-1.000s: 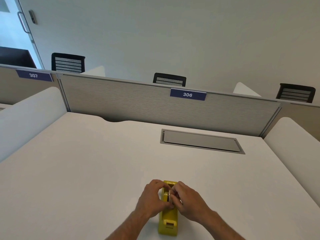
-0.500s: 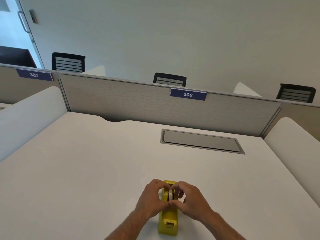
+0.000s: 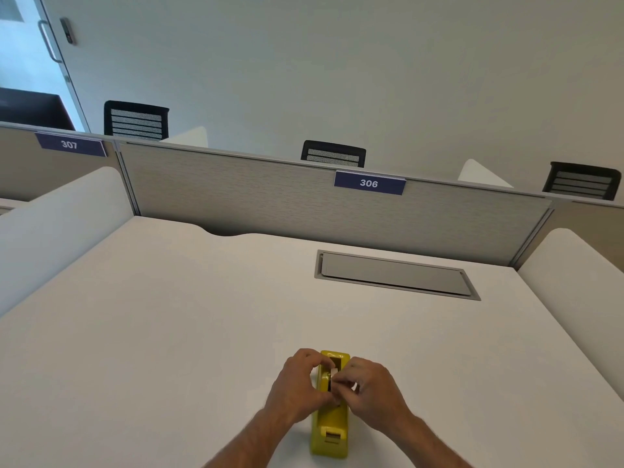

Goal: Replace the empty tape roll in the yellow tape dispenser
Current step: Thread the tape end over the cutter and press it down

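While the left hand (image 3: 299,386) is curling narrowly against the yellow tape dispenser (image 3: 330,423) near the desk (image 3: 169,332) front edge, the right hand (image 3: 366,395) is pinching the pale roll (image 3: 332,373) in its well. Dispenser probably heavy, stiff; roll light, best gripped by its rim.

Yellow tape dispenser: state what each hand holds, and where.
Both the left hand and right hand pinch at the yellow plastic tape dispenser's roll slot; what they grip cannot be told.
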`<state>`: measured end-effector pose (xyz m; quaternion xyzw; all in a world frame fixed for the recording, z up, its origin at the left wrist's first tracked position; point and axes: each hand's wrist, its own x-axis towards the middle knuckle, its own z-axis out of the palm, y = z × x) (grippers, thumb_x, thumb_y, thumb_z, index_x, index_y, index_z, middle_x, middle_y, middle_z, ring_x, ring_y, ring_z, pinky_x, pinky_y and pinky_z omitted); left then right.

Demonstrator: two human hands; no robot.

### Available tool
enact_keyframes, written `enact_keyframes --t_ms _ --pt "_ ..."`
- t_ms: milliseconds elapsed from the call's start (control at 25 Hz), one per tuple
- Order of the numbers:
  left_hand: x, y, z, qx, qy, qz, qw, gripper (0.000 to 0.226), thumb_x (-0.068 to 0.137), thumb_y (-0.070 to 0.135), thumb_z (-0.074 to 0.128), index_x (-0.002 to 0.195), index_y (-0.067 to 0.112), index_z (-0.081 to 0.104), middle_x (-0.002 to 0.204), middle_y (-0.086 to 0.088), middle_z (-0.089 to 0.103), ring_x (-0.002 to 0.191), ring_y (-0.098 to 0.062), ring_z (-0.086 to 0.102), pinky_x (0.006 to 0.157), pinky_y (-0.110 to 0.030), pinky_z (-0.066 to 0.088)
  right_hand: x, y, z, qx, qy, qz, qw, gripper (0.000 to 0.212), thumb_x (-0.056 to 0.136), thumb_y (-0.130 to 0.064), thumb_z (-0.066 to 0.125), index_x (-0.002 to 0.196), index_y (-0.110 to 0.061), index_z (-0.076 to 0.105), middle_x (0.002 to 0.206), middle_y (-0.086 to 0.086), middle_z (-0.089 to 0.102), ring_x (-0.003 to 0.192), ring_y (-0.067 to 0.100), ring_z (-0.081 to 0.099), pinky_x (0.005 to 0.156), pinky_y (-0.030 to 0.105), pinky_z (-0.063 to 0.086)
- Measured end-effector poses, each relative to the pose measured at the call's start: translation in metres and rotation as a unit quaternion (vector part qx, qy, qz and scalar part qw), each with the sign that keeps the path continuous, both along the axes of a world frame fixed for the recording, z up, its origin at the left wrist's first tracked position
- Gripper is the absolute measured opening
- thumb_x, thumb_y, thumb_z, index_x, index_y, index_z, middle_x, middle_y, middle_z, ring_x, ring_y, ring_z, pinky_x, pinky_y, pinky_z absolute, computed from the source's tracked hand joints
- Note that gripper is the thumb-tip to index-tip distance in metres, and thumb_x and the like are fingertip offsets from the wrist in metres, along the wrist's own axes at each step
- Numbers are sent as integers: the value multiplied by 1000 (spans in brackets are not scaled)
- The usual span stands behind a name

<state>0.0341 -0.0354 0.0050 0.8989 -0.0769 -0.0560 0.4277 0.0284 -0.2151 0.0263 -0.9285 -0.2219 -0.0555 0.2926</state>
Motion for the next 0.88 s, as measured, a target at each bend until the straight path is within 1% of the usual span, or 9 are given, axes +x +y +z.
enact_keyframes --t_ms 120,200,320,440,520,600,640,760,880 --pt "0 0 0 5 -2 -4 1000 52 61 51 81 108 44 60 123 20 49 117 -6 46 96 -22 40 -3 0 -2 -18 -20 8 1000 4 85 -28 64 84 -27 69 80 -12 65 69 -2 49 60 14 40" --pt "1 1 -1 12 -4 -17 1000 54 63 52 80 112 44 59 128 19 48 120 -5 45 98 -22 39 -3 -1 -2 -23 -23 11 999 4 86 -28 64 86 -28 67 83 -12 65 70 -3 47 61 10 38" --pt "-1 4 -3 11 -3 -32 999 61 66 52 80 122 47 57 140 17 43 128 -7 42 107 -28 40 -4 -2 -2 -35 -31 13 999 3 89 -27 62 88 -26 65 86 -11 64 72 -2 47 62 14 41" --pt "-2 4 -3 20 2 -22 1000 59 67 55 78 122 49 58 146 17 40 132 -8 40 107 -32 39 -6 -3 -4 -54 -32 8 998 7 94 -28 57 93 -25 63 91 -9 63 76 3 51 64 20 47" --pt "-2 3 -2 27 3 -19 999 58 67 56 78 122 50 59 147 18 40 132 -8 39 105 -31 38 -7 -3 -7 -60 -31 10 998 9 95 -28 53 94 -25 62 92 -9 62 75 1 47 63 14 43" --pt "-1 3 -2 31 4 -19 999 59 68 58 77 123 50 58 148 17 40 132 -8 39 106 -32 39 -8 -3 -9 -66 -26 12 997 10 96 -30 51 95 -26 60 95 -9 62 75 1 47 63 7 38" --pt "-2 3 -2 33 4 -19 999 59 68 59 76 124 50 58 148 17 40 132 -8 39 106 -32 39 -9 -3 -10 -66 -24 13 997 11 97 -31 51 96 -26 60 95 -9 62 76 2 47 63 6 37" --pt "-2 3 -3 38 1 -21 999 60 69 64 74 125 51 57 149 17 40 132 -8 39 105 -31 39 -9 -3 -11 -60 -24 15 998 9 97 -30 52 95 -27 59 94 -10 61 75 2 48 63 8 41" --pt "-1 4 -2 42 0 -25 999 64 68 70 70 127 49 57 149 17 39 133 -8 39 107 -34 41 -12 -4 -13 -56 -19 16 998 9 96 -31 52 96 -27 60 94 -10 61 77 5 52 65 14 47"
